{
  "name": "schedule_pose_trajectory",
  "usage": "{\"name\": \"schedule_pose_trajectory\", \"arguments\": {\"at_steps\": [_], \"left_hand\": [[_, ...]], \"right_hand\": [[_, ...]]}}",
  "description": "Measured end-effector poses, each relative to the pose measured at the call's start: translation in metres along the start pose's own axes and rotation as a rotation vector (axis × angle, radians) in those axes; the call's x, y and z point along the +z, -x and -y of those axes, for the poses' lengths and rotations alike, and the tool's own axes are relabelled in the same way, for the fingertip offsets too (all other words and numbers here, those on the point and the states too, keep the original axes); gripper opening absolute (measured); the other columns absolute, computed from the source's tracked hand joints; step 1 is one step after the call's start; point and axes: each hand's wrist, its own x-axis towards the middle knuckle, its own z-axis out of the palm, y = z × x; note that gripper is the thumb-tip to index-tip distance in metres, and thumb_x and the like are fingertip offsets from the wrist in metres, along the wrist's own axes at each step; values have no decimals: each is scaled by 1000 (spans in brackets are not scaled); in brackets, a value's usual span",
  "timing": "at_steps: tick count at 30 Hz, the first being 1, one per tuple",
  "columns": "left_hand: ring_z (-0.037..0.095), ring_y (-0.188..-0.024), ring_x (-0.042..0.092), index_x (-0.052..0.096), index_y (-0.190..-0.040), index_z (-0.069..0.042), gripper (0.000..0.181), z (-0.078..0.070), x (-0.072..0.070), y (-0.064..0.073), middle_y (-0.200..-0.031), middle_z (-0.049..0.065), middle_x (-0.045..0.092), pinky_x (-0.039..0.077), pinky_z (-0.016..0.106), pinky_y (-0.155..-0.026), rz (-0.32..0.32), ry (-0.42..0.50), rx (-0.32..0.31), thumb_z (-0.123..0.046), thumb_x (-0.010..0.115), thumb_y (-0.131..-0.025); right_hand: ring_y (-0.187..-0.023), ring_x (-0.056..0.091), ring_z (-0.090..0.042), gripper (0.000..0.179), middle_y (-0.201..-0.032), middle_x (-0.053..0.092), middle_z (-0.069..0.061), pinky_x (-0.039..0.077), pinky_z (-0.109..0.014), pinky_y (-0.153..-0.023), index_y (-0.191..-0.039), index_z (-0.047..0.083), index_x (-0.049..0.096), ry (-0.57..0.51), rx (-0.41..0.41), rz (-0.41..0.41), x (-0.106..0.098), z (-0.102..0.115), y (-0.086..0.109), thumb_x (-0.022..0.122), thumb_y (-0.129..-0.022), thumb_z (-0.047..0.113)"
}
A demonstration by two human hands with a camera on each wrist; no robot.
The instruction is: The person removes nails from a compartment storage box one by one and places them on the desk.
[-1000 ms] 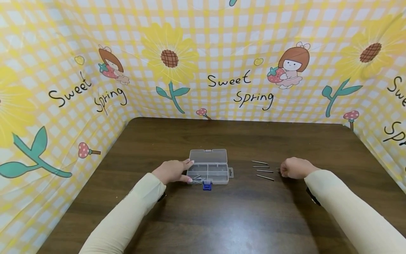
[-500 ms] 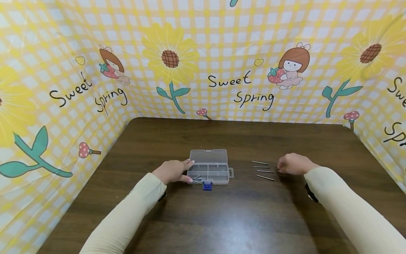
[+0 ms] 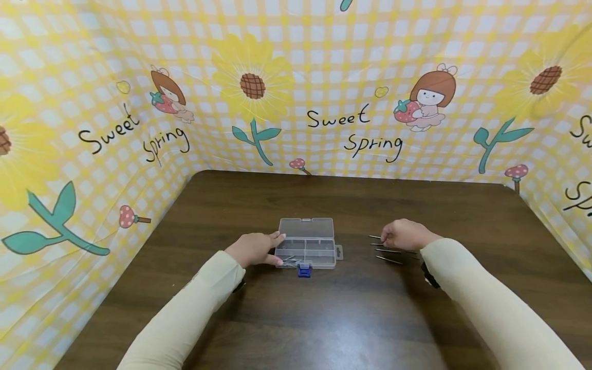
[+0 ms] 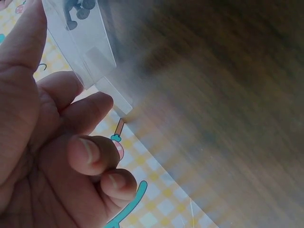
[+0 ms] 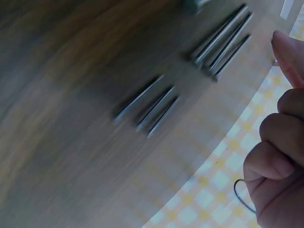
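A clear plastic compartment box (image 3: 324, 266) stands with its lid (image 3: 307, 229) raised. My left hand (image 3: 253, 249) spans its left end, thumb at the front corner and fingers at the back. Several nails (image 3: 290, 259) lie in the front left compartment; their heads show blurred in the left wrist view. To the right, several loose nails (image 3: 388, 260) lie in a row, with a second group of shorter nails (image 5: 156, 105) beside them. My right hand (image 3: 407, 235), fingers curled, is over the far nail of the row. I cannot tell whether its fingertips pinch a nail.
The box has a blue latch (image 3: 304, 271) at the front and a hanging tab (image 3: 339, 252) on its right side. A brown wooden table (image 3: 287, 318) bears everything. Yellow checked cloth (image 3: 324, 72) stands along its back and sides.
My right hand has moved left, from the shorter nails to over the far end of the row, uncovering the shorter ones. My left hand keeps its place on the box.
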Motion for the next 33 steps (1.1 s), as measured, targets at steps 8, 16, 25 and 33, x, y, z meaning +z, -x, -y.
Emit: {"name": "schedule_pose_trajectory", "arguments": {"at_steps": [8,16,25,33], "left_hand": [[33,-130,44,33,-150,-9,77,2,3,1,-153,11,32,41,47,-99,15,16,-17,-45,61,-88],[34,-129,45,34,-150,-9,77,1,3,2,-152,11,34,41,47,-99,5,18,-15,-44,62,-88],[34,-129,46,34,-150,-10,76,0,2,0,-152,10,34,41,47,-99,-11,15,-2,-44,63,-88],[33,-129,45,34,-150,-11,76,-1,1,-1,-152,9,34,41,47,-99,-7,19,-6,-44,63,-88]], "right_hand": [[-84,63,-18,8,-91,69,1,51,-40,-73,-88,13,71,11,-79,9,2,18,-31,64,-90,16],[-92,64,-21,6,-94,70,0,51,-41,-79,-88,12,72,52,-65,19,9,43,-49,65,-88,13],[-92,64,-20,7,-95,70,1,51,-39,-80,-90,12,72,85,-92,47,4,71,-61,66,-86,12],[-86,62,-15,7,-95,69,-1,51,-35,-80,-92,7,71,-72,-115,42,7,84,-76,66,-87,7]]}}
